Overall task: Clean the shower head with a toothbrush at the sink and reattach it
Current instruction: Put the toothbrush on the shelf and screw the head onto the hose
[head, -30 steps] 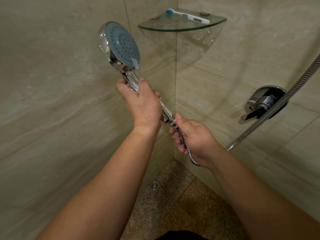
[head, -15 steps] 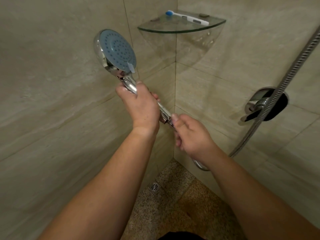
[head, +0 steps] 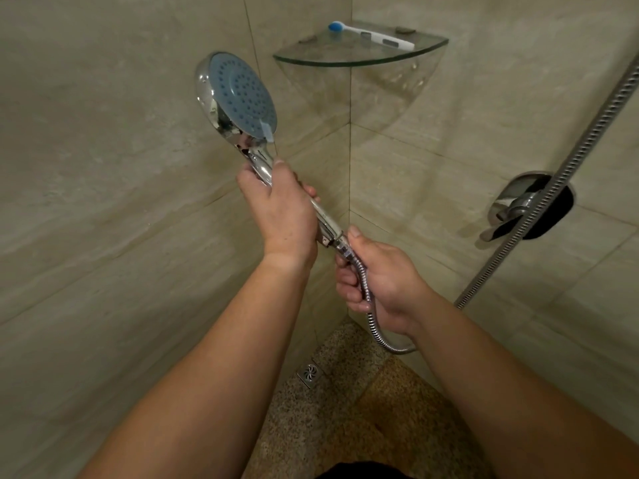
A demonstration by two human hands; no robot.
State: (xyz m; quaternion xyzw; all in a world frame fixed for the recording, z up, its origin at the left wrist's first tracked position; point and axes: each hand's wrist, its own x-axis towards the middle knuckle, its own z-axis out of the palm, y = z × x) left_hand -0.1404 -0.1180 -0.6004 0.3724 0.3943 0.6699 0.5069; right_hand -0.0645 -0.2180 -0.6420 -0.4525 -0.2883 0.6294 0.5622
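A chrome shower head [head: 238, 98] with a blue-grey spray face points up and to the left in front of the tiled corner. My left hand [head: 280, 209] grips its chrome handle just below the head. My right hand [head: 377, 281] holds the ribbed metal hose [head: 553, 188] right at the nut under the handle, thumb on the fitting. From that hand the hose loops down, then rises to the upper right. A white toothbrush [head: 371, 34] with a blue head lies on the glass corner shelf [head: 359, 58] above.
A chrome mixer lever [head: 518, 205] sits on the right wall behind the hose. Beige tiled walls meet in the corner ahead. A small square floor drain [head: 309, 374] lies in the speckled floor below my arms.
The shower head has dropped a little and tilted. My right hand slid along the hose end and now sits with its thumb on the nut; the hose swung right.
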